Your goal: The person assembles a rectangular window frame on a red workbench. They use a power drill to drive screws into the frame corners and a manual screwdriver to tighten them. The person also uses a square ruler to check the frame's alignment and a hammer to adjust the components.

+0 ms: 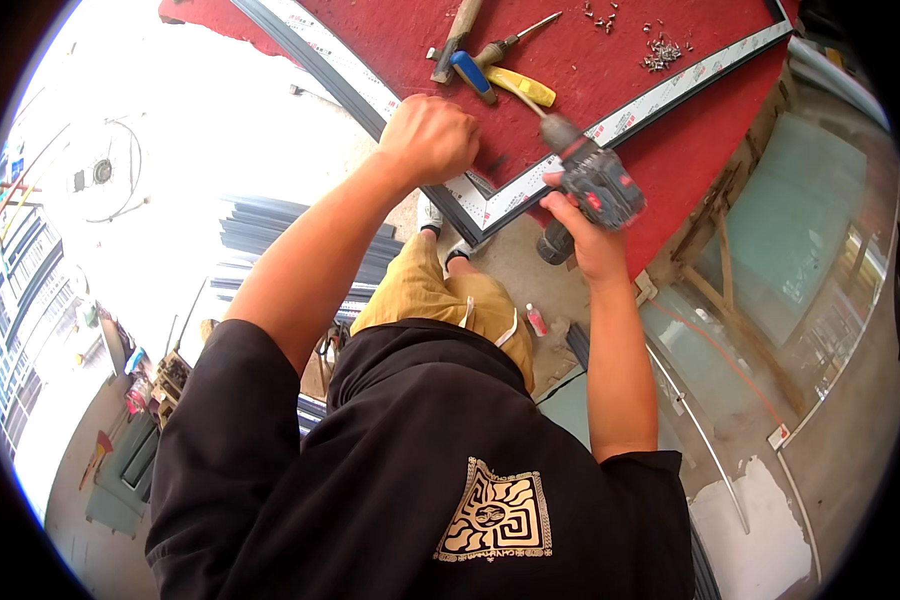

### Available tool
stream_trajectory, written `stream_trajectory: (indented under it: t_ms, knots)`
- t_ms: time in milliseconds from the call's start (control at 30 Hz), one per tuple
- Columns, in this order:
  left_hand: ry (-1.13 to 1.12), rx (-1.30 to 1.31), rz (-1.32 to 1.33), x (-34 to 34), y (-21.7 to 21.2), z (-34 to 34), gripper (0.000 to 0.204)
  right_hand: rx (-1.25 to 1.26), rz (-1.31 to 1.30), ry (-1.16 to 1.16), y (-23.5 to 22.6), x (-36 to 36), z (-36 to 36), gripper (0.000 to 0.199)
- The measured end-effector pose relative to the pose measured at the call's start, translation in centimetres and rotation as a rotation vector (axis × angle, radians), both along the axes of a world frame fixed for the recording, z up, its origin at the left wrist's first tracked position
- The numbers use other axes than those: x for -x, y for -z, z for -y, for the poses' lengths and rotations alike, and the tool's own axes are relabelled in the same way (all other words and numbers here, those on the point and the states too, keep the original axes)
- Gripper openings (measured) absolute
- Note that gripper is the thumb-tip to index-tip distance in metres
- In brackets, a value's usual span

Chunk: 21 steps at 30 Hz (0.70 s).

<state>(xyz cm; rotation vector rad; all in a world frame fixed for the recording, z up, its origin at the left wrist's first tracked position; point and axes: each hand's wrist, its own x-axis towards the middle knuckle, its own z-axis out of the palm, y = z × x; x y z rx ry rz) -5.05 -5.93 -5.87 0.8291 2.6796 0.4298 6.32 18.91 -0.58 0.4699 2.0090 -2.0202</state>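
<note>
My right hand (pixel 592 238) is wrapped round a black cordless drill (pixel 602 185), whose long bit points up and to the left over the red surface. My left hand (pixel 430 138) is closed with its fingers curled, over the left bar of a dark grey frame (pixel 540 195) covered in printed white film. Whatever those fingers hold, if anything, is hidden. The frame's near corner lies at the edge of the red-covered table (pixel 630 60). Beyond my hands lie a hammer (pixel 457 40), a screwdriver (pixel 515 40), a blue-handled tool (pixel 472 77) and a yellow-handled tool (pixel 520 86).
Loose screws (pixel 662 52) are heaped at the far right of the table, with several more scattered nearby. Dark bars (pixel 260 235) are stacked on the floor at left. Glass panes (pixel 790 220) lean at right. A small pink bottle (pixel 536 320) stands near my legs.
</note>
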Motion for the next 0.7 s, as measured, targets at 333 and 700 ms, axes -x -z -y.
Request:
stream_trajectory:
  t_ms: [333,700]
  knots:
    - [-0.079,0.070,0.017,-0.3,0.2,-0.3,0.027,-0.967,-0.019,0.451,1.2,-2.2,-8.9,0.048]
    - [-0.113,0.126,-0.011,-0.1,-0.3,-1.4,0.036,-1.324,-0.113,-0.035,4.5,-3.0,-13.0,0.069]
